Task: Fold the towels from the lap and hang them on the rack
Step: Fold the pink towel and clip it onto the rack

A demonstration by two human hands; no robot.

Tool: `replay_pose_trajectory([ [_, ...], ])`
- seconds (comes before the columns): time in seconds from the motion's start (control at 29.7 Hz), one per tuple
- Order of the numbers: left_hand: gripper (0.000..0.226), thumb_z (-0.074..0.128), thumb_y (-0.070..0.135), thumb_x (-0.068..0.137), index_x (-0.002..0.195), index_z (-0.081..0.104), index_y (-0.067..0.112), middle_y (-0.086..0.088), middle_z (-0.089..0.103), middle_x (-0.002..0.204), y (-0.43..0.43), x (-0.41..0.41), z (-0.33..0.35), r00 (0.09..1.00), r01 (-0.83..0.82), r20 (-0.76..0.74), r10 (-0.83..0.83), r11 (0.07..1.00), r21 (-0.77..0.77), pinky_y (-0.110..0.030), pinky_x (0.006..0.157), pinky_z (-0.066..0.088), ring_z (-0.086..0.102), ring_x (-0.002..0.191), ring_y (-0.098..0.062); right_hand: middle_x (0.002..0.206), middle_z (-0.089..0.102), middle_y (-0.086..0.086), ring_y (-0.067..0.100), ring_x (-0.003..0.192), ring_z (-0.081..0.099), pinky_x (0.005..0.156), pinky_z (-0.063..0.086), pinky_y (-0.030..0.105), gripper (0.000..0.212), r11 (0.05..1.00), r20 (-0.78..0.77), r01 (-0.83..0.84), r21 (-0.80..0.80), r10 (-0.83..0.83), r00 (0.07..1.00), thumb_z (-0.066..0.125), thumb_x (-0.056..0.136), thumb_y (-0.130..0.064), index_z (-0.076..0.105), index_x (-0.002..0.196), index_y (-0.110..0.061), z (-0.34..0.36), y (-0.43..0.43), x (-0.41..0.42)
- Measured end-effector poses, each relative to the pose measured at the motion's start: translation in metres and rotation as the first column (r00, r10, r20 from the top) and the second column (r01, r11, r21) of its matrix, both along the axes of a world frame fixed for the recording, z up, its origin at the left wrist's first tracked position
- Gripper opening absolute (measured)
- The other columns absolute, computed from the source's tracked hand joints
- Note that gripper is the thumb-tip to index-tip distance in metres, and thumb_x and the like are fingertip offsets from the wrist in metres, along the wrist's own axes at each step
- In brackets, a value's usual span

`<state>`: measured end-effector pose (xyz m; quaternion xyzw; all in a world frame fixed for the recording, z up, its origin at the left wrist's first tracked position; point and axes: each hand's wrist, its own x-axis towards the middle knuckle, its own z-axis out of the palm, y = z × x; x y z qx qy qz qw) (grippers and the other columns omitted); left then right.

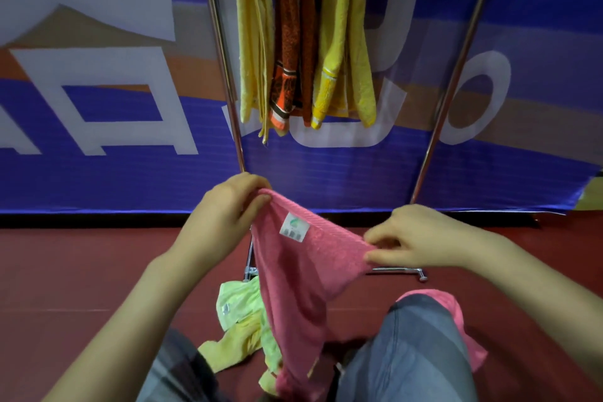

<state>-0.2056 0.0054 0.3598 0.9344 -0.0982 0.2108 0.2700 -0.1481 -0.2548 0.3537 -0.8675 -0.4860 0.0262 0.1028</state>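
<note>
A pink towel (pixel 303 274) with a white label hangs stretched between my hands above my lap. My left hand (pixel 225 209) pinches its upper left corner and my right hand (pixel 414 238) pinches the right end of the same top edge. The towel's lower part drapes down between my knees. Another pink cloth (pixel 453 310) lies over my right knee. Pale green and yellow towels (pixel 241 320) sit bunched on the lap and floor to the left. The metal rack (pixel 222 52) stands straight ahead, with two yellow towels (pixel 254 36) and an orange one (pixel 290 42) hanging from it.
A blue, orange and white banner (pixel 98 91) covers the wall behind the rack. The floor (pixel 81 271) is dark red. The rack's right leg (pixel 456 75) slants down to a foot bar (pixel 401 271) just beyond my right hand.
</note>
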Motion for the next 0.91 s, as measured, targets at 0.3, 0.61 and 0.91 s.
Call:
replay_pose_trajectory([
  [0.3,0.031,0.043,0.031,0.080,0.093,0.061,0.010,0.000,0.060,0.082,0.010,-0.005,-0.004,0.998,-0.031,-0.052,0.027,0.996,-0.087,-0.039,0.073,0.049,0.059,0.078,-0.024,0.065,0.062,-0.010,0.002,0.058,0.053,0.057,0.041,0.028,0.034,0.835,-0.021,0.242,0.494,-0.267,0.964,0.045,0.074,-0.057,0.059,0.082,-0.027,-0.017,-0.005,0.013],
  [0.61,0.008,0.057,0.014,0.086,0.093,0.061,0.016,0.012,0.056,0.073,0.006,0.000,0.056,0.985,-0.019,0.162,0.059,0.971,-0.237,-0.014,0.061,0.044,0.057,0.066,-0.003,0.077,0.063,-0.032,-0.011,0.076,0.057,0.070,0.044,0.006,0.024,0.324,-0.150,0.235,0.916,-0.267,0.952,0.059,0.080,-0.010,0.057,0.085,-0.033,0.043,0.027,0.006],
  [0.91,0.012,0.057,0.007,0.085,0.092,0.062,0.015,0.005,0.059,0.071,0.006,0.009,0.064,0.995,-0.012,0.091,0.046,0.940,-0.342,-0.012,0.061,0.052,0.062,0.061,0.000,0.088,0.056,-0.020,-0.011,0.076,0.056,0.066,0.046,0.007,0.029,0.319,-0.171,0.282,0.905,-0.335,0.927,0.062,0.081,-0.008,0.054,0.101,-0.026,0.051,0.026,0.018],
])
